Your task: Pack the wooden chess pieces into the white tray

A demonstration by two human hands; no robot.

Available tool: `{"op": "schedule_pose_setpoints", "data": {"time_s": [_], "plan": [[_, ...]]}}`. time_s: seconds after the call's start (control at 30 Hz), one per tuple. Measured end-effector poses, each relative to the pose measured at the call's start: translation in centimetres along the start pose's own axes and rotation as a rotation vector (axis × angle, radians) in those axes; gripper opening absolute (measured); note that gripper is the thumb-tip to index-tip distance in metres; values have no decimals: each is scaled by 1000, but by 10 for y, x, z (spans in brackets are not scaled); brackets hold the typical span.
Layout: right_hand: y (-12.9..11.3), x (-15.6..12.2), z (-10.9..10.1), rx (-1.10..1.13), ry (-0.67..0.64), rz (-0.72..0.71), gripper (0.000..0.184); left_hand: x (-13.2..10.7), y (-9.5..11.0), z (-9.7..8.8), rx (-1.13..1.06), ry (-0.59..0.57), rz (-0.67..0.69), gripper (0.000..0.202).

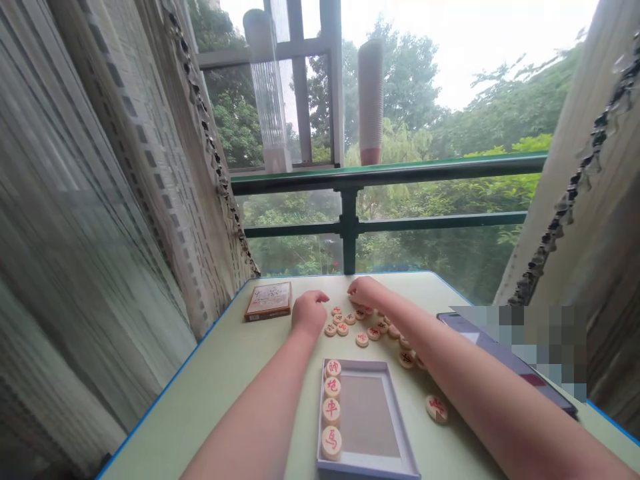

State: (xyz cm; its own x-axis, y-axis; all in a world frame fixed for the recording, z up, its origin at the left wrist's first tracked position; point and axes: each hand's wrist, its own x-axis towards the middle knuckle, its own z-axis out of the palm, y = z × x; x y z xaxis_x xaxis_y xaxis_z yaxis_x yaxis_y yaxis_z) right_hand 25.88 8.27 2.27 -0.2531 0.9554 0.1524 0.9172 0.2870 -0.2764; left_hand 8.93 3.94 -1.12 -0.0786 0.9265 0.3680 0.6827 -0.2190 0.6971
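Round wooden xiangqi pieces with red or black characters lie in a loose cluster point(343, 329) on the table. My left hand point(309, 312) hovers at the cluster's left side, forefinger stretched toward the right, holding nothing visible. At the far side of the cluster is my right hand point(367, 292), its fingers curled downward over the pieces; whatever is in them is hidden. Nearer to me, between my forearms, sits a shallow open box point(395, 413). Several red-lettered pieces point(332, 409) stand in a column along its left wall. One red piece point(437, 409) lies apart, right of the box.
The pale green table point(235, 373) has a blue edge. A flat box with a printed top point(269, 300) lies at the back left. A dark tablet-like slab point(505, 360), partly pixelated, is at the right. Curtains point(150, 167) flank the table; a green railing point(425, 172) runs behind it.
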Motion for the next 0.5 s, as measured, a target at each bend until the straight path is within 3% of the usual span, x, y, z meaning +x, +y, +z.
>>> {"op": "schedule_pose_setpoints", "data": {"time_s": [0.1, 0.23, 0.5], "plan": [[1, -4, -5, 112, -131, -47, 20, 0, 2, 2, 29, -14, 15, 34], [5, -8, -6, 557, -354, 1, 26, -2, 5, 2, 39, -30, 111, 29], [16, -10, -9, 1060, -567, 36, 16, -12, 15, 0, 152, -151, 349, 31]]}}
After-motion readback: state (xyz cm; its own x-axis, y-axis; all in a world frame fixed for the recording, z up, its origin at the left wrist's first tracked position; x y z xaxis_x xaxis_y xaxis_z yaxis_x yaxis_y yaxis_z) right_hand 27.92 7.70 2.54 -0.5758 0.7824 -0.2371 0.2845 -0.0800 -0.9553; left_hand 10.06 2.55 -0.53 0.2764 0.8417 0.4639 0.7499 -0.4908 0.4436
